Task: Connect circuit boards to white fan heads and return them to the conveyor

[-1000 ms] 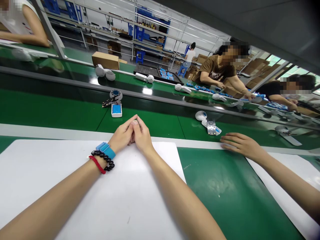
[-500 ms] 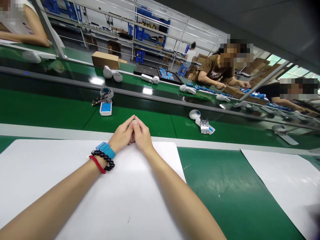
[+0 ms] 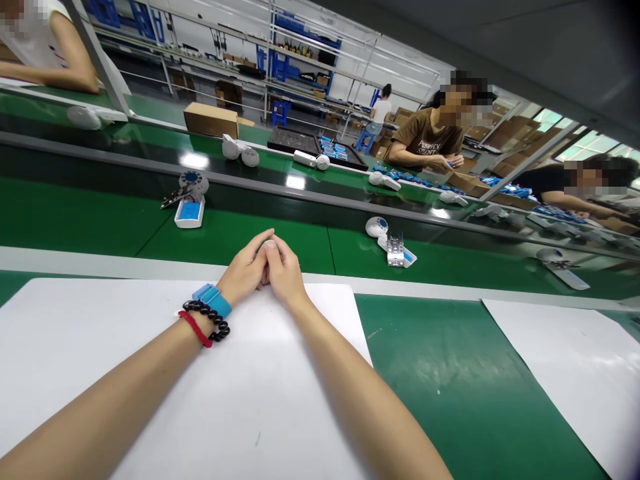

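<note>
My left hand and my right hand rest together at the far edge of a white sheet. Their fingers are pressed against each other, tips meeting, and no object shows between them. A blue band, black beads and a red cord circle my left wrist. Beyond the hands, a green conveyor belt carries a white device with a blue panel and a loose circuit board, to the left. Another opened white device lies on the belt to the right.
Behind a metal rail, a second belt holds several white devices. A cardboard box and a black tray stand past it. A person handles small blue parts. Another white sheet lies at right.
Devices on the near belt have shifted left, while those on the far belt have mostly moved right. The person opposite has drawn their hands together around a blue part. My hands have stayed put.
</note>
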Motion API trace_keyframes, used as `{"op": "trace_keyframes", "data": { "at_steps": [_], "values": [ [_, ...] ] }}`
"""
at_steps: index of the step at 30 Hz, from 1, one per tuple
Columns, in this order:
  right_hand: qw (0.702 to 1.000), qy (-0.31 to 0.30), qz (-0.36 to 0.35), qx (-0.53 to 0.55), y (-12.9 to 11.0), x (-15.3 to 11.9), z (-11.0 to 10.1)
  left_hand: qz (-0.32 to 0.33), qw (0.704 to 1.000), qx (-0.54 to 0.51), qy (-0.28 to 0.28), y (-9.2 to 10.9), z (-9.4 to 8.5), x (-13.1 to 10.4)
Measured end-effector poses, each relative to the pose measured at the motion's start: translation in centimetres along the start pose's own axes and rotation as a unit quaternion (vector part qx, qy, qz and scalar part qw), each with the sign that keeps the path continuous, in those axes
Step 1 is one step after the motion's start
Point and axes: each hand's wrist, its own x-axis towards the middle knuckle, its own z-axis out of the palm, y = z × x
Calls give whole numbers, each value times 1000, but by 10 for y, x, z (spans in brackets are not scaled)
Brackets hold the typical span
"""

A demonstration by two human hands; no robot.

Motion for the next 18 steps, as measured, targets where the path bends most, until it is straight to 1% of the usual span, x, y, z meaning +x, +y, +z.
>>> {"op": "trace_keyframes", "data": {
  "at_steps": [5,18],
  "values": [
    [1000,2,13,6,1,1,0,-4,1000,-4,7,3,1,-1],
    [999,-3,19,33,0,1,1,-2,1000,-20,1,3,2,-2]
  ]
}}
